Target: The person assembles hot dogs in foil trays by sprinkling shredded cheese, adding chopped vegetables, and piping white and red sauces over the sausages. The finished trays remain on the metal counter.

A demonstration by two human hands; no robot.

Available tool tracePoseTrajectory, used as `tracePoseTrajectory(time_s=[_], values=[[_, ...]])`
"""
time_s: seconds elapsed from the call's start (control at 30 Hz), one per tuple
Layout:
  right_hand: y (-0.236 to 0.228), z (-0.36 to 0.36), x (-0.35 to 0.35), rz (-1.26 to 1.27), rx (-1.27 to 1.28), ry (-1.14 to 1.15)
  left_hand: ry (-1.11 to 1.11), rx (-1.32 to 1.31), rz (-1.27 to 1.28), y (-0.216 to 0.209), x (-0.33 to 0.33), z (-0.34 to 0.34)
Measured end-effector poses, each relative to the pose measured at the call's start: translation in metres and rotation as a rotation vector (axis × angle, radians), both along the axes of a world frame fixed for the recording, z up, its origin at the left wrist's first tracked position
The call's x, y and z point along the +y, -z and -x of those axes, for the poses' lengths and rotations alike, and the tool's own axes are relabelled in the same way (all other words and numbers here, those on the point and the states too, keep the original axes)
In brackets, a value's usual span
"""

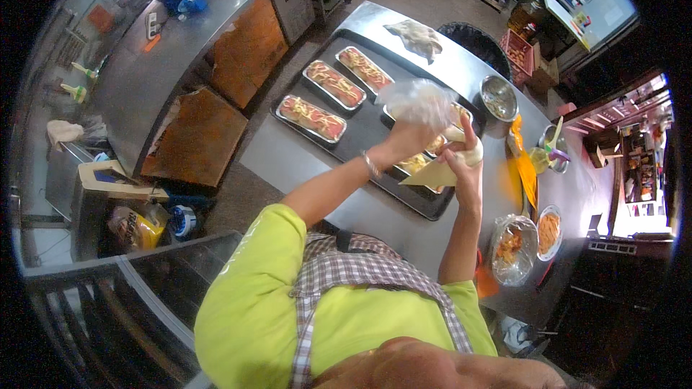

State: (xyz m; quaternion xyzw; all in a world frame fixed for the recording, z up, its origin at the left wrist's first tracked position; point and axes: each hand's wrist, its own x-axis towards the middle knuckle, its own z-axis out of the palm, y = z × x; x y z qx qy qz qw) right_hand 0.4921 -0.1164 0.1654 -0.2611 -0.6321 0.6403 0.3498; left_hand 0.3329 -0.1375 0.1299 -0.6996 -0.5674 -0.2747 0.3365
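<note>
My left hand (409, 130) is over the black baking tray (342, 145), with clear, motion-blurred plastic (418, 103) about its fingers. Whether that plastic is a glove or a bag I cannot tell. Beside it my right hand (461, 150) has one finger raised, the others closed around a pale yellow, pointed thing (430, 175) that looks like a sheet or soft bag. Oblong foil pans stand on the tray; the left pan (311, 117), middle pan (334, 85) and far pan (364, 68) hold pinkish food with pale yellow strips. My hands partly hide several more pans.
On the steel table, a crumpled cloth (417, 37) lies at the far end. To the right are a metal bowl (498, 97), an orange bag (524, 162), a plastic-lined bowl of orange food (510, 248) and a white bowl of shreds (549, 234). A black bin (472, 42) stands beyond.
</note>
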Motion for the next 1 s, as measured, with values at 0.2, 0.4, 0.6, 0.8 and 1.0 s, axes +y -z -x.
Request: tracePoseTrajectory(time_s=[0.2,0.4,0.6,0.8,1.0], values=[[0.035,0.113,-0.022,0.038,0.356,0.018,0.299,-0.63,0.126,-0.05,-0.074,0.029],[0.066,0.224,-0.018,-0.047,0.173,0.29,0.13,-0.964,0.163,-0.003,-0.131,0.118],[0.08,0.305,-0.033,-0.094,0.032,0.241,-0.795,-1.329,0.214,0.16,-0.204,0.279],[0.105,0.353,-0.04,-0.049,0.097,0.084,-1.007,-1.048,0.59,0.195,-0.194,0.293],[0.121,0.364,-0.036,-0.08,0.176,-0.025,-0.969,-0.931,0.553,0.191,-0.19,0.295]])
